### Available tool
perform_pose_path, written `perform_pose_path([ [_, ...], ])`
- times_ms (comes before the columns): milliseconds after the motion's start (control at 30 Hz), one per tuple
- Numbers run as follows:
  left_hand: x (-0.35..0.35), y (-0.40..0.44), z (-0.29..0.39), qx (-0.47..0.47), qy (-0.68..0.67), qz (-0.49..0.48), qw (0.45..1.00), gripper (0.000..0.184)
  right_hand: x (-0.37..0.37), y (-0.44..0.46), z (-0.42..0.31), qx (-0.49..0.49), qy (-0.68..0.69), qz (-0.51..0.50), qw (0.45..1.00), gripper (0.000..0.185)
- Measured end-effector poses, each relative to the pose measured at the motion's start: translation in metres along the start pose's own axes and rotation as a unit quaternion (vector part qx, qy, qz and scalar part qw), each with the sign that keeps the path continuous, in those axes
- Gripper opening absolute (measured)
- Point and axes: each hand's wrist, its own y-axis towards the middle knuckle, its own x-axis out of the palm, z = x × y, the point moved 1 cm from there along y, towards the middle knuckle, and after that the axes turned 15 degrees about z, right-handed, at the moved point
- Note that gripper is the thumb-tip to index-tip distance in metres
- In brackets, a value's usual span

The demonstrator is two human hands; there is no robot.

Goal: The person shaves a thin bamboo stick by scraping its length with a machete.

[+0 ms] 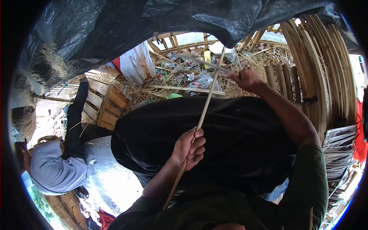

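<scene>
My left hand (188, 149) is closed around a long, thin bamboo strip (207, 101). The strip slants from near my chest up to the litter-strewn ground ahead. In my right hand (248, 80), farther forward and to the right, is the handle of a long-bladed knife (203, 61). Its blade points left and crosses the upper part of the strip; motion blurs it, so I cannot tell whether it touches. Black cloth (237, 130) covers my lap beneath both hands.
Black plastic sheeting (161, 19) hangs low overhead. A person in a grey top (55, 166) sits at the left near a wooden crate (112, 106). Bamboo slats (322, 65) stand at the right above dried palm leaves (339, 147). Straw and plastic litter (205, 80) cover the ground ahead.
</scene>
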Motion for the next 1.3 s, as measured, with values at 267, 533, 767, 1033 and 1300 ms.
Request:
perform_pose_path([
  [267, -0.003, -0.004, 0.004, 0.021, 0.042, 0.026, 0.999, 0.034, -0.028, 0.038, -0.023, 0.105, 0.104, -0.223, 0.963, 0.068],
  [533, -0.005, 0.002, 0.006, 0.001, 0.011, 0.008, 1.000, 0.035, -0.046, 0.026, -0.066, 0.003, 0.229, -0.216, 0.949, 0.062],
  [767, -0.004, 0.003, -0.005, -0.022, -0.043, -0.053, 0.997, 0.033, 0.005, 0.016, 0.005, 0.130, 0.045, -0.105, 0.985, 0.072],
  [1033, -0.008, 0.005, 0.005, -0.022, -0.142, -0.054, 0.988, 0.029, -0.042, 0.029, -0.064, 0.004, 0.253, -0.178, 0.951, 0.053],
  [1300, -0.013, 0.007, 0.010, -0.004, -0.166, -0.074, 0.983, 0.029, -0.068, 0.018, -0.109, -0.023, 0.276, -0.134, 0.952, 0.051],
])
